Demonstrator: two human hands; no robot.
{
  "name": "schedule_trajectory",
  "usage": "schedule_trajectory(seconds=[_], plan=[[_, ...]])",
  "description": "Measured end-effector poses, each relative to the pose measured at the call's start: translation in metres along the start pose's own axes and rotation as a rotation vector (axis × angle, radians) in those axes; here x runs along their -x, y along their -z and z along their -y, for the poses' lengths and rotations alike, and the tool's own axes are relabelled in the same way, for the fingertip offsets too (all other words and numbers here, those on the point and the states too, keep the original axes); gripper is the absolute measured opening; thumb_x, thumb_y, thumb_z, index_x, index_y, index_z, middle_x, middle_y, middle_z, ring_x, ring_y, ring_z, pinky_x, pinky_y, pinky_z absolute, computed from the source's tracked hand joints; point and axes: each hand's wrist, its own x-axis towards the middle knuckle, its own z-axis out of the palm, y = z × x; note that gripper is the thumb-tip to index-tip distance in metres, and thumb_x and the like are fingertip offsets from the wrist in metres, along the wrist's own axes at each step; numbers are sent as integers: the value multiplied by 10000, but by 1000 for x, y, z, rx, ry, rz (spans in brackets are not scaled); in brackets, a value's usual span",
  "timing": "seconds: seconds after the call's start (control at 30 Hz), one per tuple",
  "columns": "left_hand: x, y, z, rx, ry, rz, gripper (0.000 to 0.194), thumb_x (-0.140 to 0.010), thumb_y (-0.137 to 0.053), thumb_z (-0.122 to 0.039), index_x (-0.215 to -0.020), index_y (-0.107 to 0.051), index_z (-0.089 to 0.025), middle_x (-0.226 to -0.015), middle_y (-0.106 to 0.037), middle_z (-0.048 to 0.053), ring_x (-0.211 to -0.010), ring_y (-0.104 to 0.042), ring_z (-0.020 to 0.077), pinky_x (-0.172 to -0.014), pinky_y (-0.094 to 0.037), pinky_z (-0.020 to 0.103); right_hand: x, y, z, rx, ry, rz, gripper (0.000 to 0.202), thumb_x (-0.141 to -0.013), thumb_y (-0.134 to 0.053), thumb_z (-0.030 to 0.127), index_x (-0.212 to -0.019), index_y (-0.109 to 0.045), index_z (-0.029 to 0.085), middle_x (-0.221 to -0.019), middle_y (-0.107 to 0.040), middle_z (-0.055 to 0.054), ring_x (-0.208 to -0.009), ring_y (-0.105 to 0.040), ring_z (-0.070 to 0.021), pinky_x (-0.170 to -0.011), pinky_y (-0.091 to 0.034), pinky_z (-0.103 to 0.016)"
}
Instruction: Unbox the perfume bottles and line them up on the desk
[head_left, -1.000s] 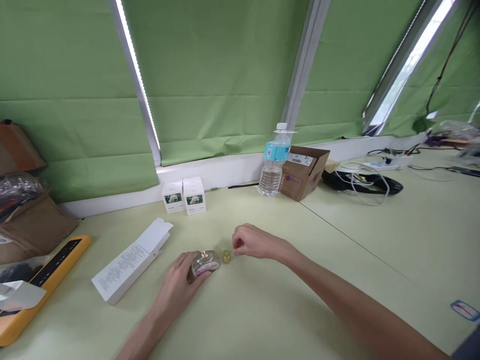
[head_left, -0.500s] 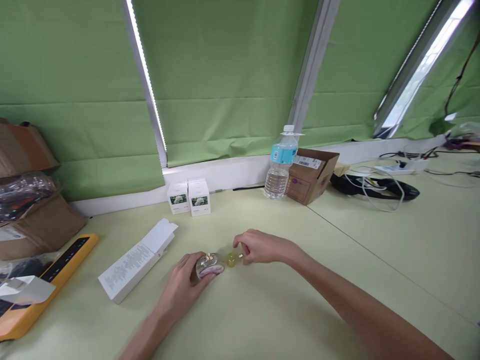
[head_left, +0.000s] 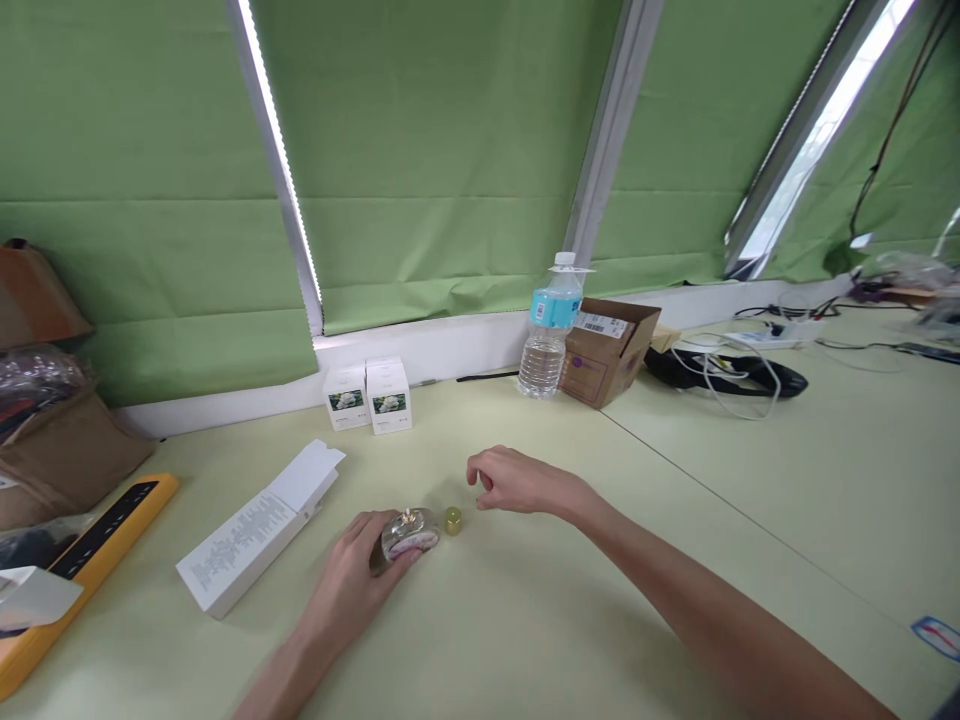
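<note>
My left hand is wrapped round a clear, rounded glass perfume bottle with a pinkish label and a small gold neck piece on top. The bottle stands on the table. Just to its right, a gold-green cap rests by itself. Beyond the cap, my right hand hovers over the table with its fingers curled in. A gap shows between its index finger and thumb; whatever the curled fingers hold, if anything, is hidden. An opened white carton with printed text lies left of my left hand.
Two small white boxes stand by the wall. A water bottle and a brown cardboard box are at the back. A black strap-like item with white cable lies right. A yellow power strip is at left.
My right hand has drawn slightly away from the cap. The small gold piece seen at its fingertips is no longer visible. My left hand still holds the bottle; the view has turned slightly right.
</note>
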Motion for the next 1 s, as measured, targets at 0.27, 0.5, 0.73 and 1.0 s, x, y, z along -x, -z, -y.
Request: schedule_trajectory(seconds=[0.27,0.5,0.73,1.0], plan=[[0,1,0,-10,-16,-24,287,-853,-575,-458,-1075,-621,-282,-1039,-668,40,-931,-642,227,-772,-522,338,-8,-9,-7,-10,-11,26,57,-693,-621,171,-749,-616,178,-901,-630,-36,-713,-571,-151,-520,-343,-225],[0,0,0,-17,-13,-23,278,-854,-573,-463,-1065,-624,-288,-1025,-670,35,-907,-643,227,-734,-525,330,-3,-7,6,-7,44,10,71,-714,-598,118,-745,-620,178,-860,-624,-27,-680,-542,-132,-522,-324,-221],[0,0,1,-11,-18,-16,271,-859,-574,-450,-1072,-614,-289,-1036,-667,31,-922,-640,219,-773,-523,340,-5,-17,9,8,91,41,143,-691,-572,62,-744,-646,173,-783,-619,-17,-698,-553,-139,-556,-339,-220],[-1,-1,1,-9,-35,-33,262,-846,-587,-440,-1052,-630,-283,-1006,-678,32,-893,-651,221,-739,-529,328,-5,-14,7,-38,87,109,197,-679,-663,185,-875,-680,180,-830,-639,-21,-702,-587,-153,-519,-362,-216]])
